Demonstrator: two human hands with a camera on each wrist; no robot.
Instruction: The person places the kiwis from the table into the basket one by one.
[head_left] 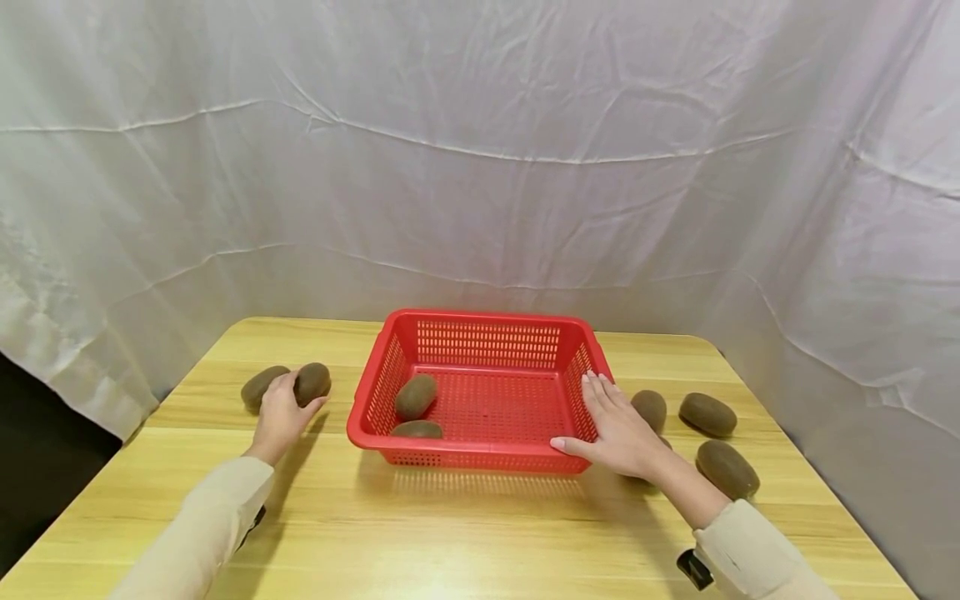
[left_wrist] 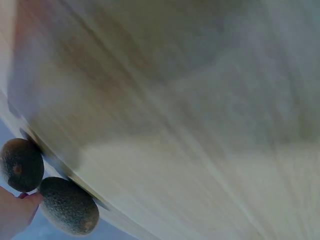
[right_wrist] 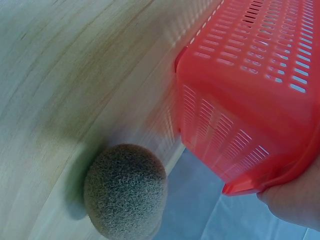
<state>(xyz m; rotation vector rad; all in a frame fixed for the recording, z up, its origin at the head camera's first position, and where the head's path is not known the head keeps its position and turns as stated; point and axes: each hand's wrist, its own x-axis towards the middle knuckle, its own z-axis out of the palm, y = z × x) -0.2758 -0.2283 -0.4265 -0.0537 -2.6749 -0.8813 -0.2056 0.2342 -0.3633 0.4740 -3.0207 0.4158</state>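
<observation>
My left hand (head_left: 279,417) is at the table's left side, thumb and fingers around a brown kiwi (head_left: 312,384). Just left of those fingers lies a second kiwi (head_left: 262,388). In the left wrist view, part of the left hand (left_wrist: 17,212) shows beside two kiwis. A red perforated plastic basket (head_left: 480,450) stands mid-table. Two kiwis lie inside at its left end, one farther back (head_left: 416,397), the other kiwi (head_left: 418,429) partly behind the front rim. With fingers extended, my right hand (head_left: 622,429) rests on the basket's right rim, near the front corner.
Right of the basket lie several kiwis, among them one by the right hand (head_left: 649,409), a far kiwi (head_left: 707,414) and a nearer kiwi (head_left: 727,469). Another is mostly hidden under the right wrist. A pale curtain (head_left: 480,208) hangs behind the wooden table (head_left: 450,533).
</observation>
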